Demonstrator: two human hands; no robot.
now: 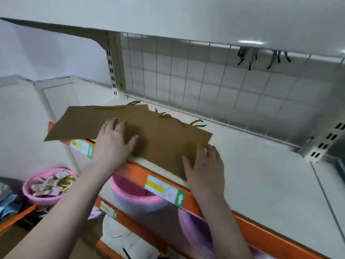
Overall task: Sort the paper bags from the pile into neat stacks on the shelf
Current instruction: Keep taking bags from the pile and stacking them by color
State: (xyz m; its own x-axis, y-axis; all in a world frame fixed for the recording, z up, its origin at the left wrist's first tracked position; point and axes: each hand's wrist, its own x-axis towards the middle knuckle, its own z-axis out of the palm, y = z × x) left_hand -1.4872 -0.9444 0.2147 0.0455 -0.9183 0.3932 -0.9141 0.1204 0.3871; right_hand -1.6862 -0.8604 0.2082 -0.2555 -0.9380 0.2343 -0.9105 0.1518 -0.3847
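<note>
Two flat brown bags (158, 135) lie before me on the white shelf (261, 165), and both my hands are on them. The shelf is pale and smooth, with an orange front edge (211, 200) carrying white price labels (165, 189) marked with yellow and green. Behind it stands a white wire grid (205, 81), and another white shelf board (168, 17) hangs overhead. A slotted upright (112, 71) rises at the back left corner, and dark cords (261, 58) dangle from under the upper board at the right. Lower down, under the orange edge, I can see pink tubs (134, 195); one further left (46, 186) holds crumpled scraps. The wall to the left is plain white.

The bags are kraft brown, folded flat, overlapping one on the other. The left one juts past the shelf's corner, and the near edge of the right one overhangs the orange front. Their twisted paper handles (168, 116) point toward the grid, some dark ends lying loose on the shelf.

My left hand (115, 141) rests palm down on the overlap, fingers fairly straight and spread a little. My right hand (205, 169) lies at the near right corner of the bags, fingers straight and close together against the paper's edge. Neither hand curls around anything.
</note>
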